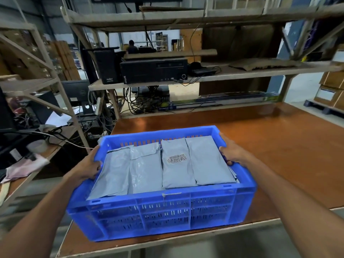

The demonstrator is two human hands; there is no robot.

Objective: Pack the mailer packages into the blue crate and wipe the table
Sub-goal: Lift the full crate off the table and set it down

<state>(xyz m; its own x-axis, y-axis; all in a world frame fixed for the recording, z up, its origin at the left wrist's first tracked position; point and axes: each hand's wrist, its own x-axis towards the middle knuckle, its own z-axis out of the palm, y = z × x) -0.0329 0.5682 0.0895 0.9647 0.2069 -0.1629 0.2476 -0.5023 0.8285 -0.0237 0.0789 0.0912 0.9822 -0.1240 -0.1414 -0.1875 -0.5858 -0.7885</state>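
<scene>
A blue slotted crate [163, 213] sits at the near left corner of the brown table [279, 146], tilted slightly. Several grey mailer packages [145, 170] lie flat inside it, filling it side by side; one package [176, 164] carries a barcode label. My left hand [89, 164] grips the crate's left rim. On the opposite side my right hand [232, 151] grips the right rim, fingers curled over the edge.
A metal shelf rack [223, 73] with a black computer case [154, 71] and cables stands behind the table. A side bench at the left holds a pinkish cloth [26, 166], a tape roll [39, 145] and a monitor [76, 94]. Cardboard boxes [331, 90] stand at the far right.
</scene>
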